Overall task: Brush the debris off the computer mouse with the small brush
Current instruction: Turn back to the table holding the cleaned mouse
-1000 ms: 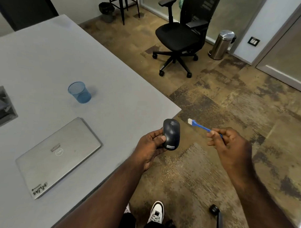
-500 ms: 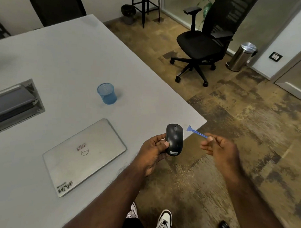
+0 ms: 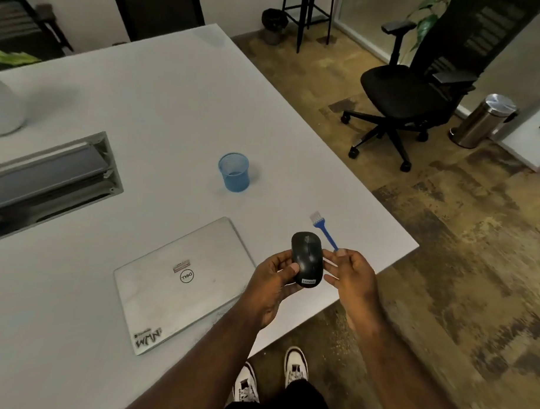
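A black computer mouse (image 3: 307,258) with a small white label is held upright in my left hand (image 3: 273,281), above the white table's near right corner. My right hand (image 3: 352,276) sits just right of the mouse and pinches the handle of a small blue brush (image 3: 323,229). The brush points up and away, its pale bristles beyond the top of the mouse and not touching it. My right fingers nearly touch the mouse's right side.
On the white table (image 3: 162,108) lie a closed silver laptop (image 3: 183,284), a blue mesh cup (image 3: 234,172), a recessed cable box (image 3: 49,181) and a white vase (image 3: 4,109). A black office chair (image 3: 410,90) and a steel bin (image 3: 483,120) stand on the floor to the right.
Both hands have moved left from over the floor to above the table corner. My right hand has closed in on the mouse, and the brush has turned from pointing left to pointing up.
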A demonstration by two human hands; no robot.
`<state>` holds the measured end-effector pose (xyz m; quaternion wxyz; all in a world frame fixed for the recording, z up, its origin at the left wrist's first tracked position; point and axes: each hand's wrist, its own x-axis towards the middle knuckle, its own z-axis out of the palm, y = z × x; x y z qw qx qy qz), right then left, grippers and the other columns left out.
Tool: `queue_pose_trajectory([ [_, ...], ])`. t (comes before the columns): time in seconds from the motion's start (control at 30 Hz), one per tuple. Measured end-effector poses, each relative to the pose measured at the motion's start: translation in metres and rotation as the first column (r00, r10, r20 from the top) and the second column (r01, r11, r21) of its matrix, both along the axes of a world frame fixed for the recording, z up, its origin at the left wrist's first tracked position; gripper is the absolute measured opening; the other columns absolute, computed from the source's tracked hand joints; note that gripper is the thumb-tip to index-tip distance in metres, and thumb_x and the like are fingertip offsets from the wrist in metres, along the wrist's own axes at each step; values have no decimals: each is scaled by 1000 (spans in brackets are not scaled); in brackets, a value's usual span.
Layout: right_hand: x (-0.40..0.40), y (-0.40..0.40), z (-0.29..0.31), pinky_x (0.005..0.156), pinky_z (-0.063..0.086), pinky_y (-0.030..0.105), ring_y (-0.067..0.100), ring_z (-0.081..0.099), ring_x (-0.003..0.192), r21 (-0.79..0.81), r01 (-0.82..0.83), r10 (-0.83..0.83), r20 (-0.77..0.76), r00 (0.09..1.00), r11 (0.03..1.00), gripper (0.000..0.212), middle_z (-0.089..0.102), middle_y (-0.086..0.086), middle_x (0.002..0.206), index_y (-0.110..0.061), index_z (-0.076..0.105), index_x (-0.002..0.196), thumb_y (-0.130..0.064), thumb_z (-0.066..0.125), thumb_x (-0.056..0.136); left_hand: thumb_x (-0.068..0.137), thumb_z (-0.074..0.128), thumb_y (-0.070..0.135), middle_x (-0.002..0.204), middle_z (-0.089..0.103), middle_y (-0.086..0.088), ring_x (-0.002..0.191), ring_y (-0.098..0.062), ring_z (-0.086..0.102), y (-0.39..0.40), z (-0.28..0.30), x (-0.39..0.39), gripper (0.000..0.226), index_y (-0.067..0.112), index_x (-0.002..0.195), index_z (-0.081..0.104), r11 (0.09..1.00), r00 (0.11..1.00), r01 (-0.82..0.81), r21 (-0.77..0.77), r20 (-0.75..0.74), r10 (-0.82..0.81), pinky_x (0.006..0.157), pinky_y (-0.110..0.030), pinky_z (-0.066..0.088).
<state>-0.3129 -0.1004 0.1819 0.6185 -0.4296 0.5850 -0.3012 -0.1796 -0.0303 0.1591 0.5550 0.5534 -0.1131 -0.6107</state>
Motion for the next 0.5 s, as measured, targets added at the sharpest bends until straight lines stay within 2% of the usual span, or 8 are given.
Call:
queue_pose_trajectory([
  [0.13,15,-16,-15,95,51,43,25,64,105,12,-49,50,-32,998,999,17,66,7,114,-11,56,111,-21,43,105,96,56,7,106,74,-8,100,-26,71,-10,-9,7,23,17,114,64,998,998,-46,34,55,45,90,-40,57],
  [0.23,22,-31,-30,96,53,44,26,65,104,0,-111,111,-75,991,994,18,67,7,111,-12,58,109,-21,44,104,96,57,9,104,74,-3,99,-22,71,-23,-18,10,23,19,115,63,994,994,-68,81,93,61,84,-34,59],
  [0.37,27,-56,-52,95,55,44,28,67,104,-4,-193,191,-126,974,981,15,68,6,106,-21,60,99,-22,46,104,94,61,10,106,71,-3,102,-18,67,-41,-36,11,31,17,124,62,978,980,-118,171,177,87,83,-32,56],
  [0.5,34,-76,-76,90,57,41,27,68,102,-8,-268,262,-189,946,963,17,70,5,105,-27,60,93,-23,47,103,91,65,9,108,72,-9,101,-22,67,-56,-59,13,35,12,125,64,954,964,-181,238,236,125,81,-30,56],
])
